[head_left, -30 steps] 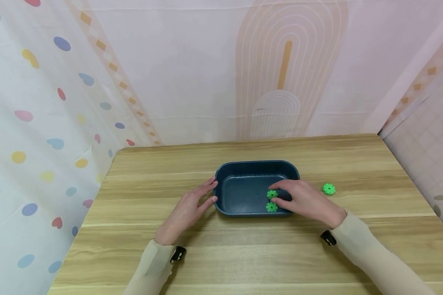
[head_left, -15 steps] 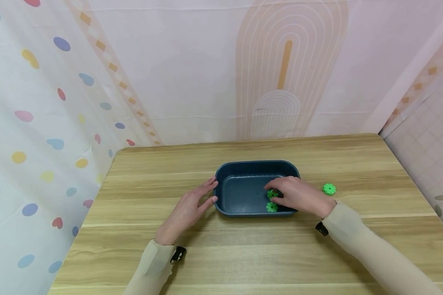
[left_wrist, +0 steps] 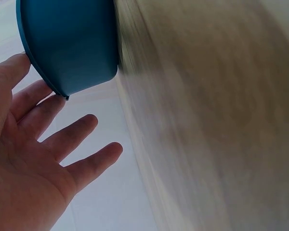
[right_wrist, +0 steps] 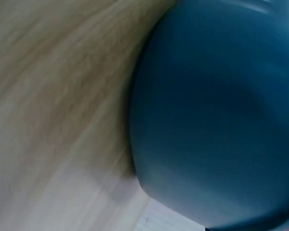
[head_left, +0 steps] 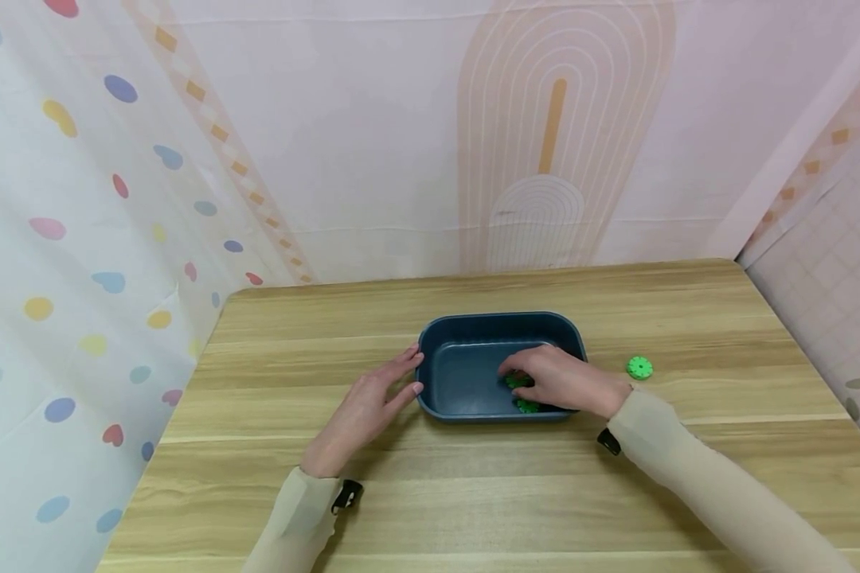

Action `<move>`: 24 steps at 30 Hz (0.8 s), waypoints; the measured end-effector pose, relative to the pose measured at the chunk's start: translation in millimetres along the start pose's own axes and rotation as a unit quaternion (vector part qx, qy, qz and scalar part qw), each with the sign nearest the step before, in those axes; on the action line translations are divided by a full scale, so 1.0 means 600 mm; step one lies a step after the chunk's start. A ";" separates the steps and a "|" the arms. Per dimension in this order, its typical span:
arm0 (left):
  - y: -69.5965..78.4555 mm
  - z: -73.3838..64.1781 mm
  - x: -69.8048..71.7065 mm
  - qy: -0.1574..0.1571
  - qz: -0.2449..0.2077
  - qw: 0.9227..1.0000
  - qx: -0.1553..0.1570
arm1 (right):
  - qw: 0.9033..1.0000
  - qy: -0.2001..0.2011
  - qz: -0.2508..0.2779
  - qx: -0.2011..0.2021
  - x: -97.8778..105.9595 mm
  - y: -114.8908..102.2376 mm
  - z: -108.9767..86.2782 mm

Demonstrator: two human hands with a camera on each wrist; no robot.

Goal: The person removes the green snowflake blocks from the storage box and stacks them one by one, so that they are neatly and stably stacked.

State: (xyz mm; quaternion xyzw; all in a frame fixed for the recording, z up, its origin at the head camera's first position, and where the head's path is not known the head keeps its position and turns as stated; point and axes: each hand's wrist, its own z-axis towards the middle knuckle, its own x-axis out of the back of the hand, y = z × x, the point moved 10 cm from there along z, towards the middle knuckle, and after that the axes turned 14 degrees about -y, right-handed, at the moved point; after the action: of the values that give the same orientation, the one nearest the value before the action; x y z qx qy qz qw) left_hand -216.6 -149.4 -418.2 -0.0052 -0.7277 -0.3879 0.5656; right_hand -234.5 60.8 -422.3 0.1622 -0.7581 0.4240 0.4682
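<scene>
A dark blue rectangular tray [head_left: 466, 416] with rounded corners sits on the wooden table. My left hand [head_left: 361, 410] touches its left rim with thumb and fingertips; the left wrist view shows those fingers [left_wrist: 70, 137] spread and fairly straight. Reaching over the right side of the tray, my right hand [head_left: 559, 378] pinches a green notched disc [head_left: 517, 383] between thumb and fingers, low inside. A second green notched disc [head_left: 526, 406] lies in the tray just below the thumb, partly covered. In the right wrist view the tray's outer wall [right_wrist: 212, 110] hides the fingers.
More green notched discs [head_left: 639, 367] lie in a small stack on the table [head_left: 430, 493], right of the tray. Behind the table's back edge hangs a patterned curtain [head_left: 373, 143]; a dotted one [head_left: 79, 334] hangs at the left.
My right hand has moved left and deeper into the tray, and the upper green disc has shifted left with its fingers. The left hand has stayed at the rim.
</scene>
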 end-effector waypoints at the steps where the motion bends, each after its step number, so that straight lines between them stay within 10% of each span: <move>1: 0.000 0.000 0.000 0.000 0.000 1.000 0.000 | 1.000 0.001 0.002 0.005 0.000 -0.001 0.002; 24: 0.000 0.000 0.000 0.000 -0.003 1.000 -0.003 | 0.993 0.002 0.106 -0.059 0.007 0.042 0.019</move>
State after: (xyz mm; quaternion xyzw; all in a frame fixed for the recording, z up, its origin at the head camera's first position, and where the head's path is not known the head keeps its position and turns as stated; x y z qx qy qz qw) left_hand -216.6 -149.5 -418.5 -0.0049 -0.7263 -0.3916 0.5649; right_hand -259.2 67.3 -433.3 0.0525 -0.7937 0.4260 0.4311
